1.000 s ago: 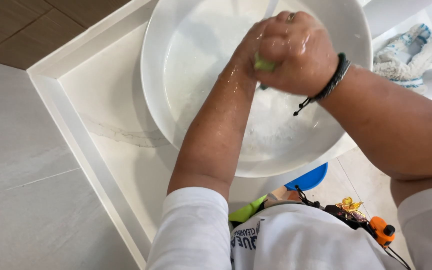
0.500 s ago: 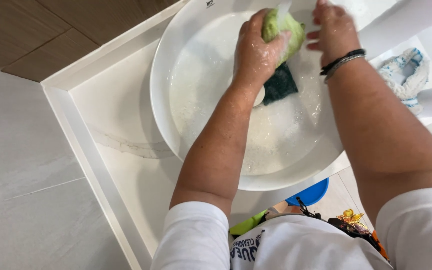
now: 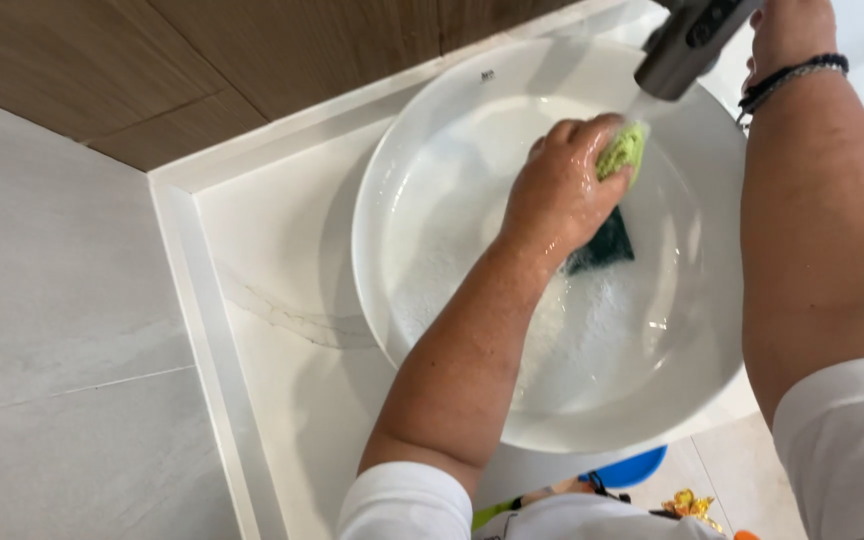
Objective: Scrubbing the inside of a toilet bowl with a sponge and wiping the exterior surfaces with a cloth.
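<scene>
— How's your lighting looking?
— You're getting bright, even light; glare is shining off the wet basin (image 3: 422,170), soft shadows are falling leftward on the counter (image 3: 282,260), and nothing's blurring.

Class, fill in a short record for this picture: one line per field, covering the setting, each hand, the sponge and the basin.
Setting: white countertop with a round white basin
Left hand: grip closed on the green sponge, wet, over the basin
Right hand: raised at the grey faucet; its grip is out of frame
Sponge: held under the faucet's spout, dark scouring side hanging below
Basin: soapy foam on its floor
Wrist: dark bracelets on the right arm
</scene>
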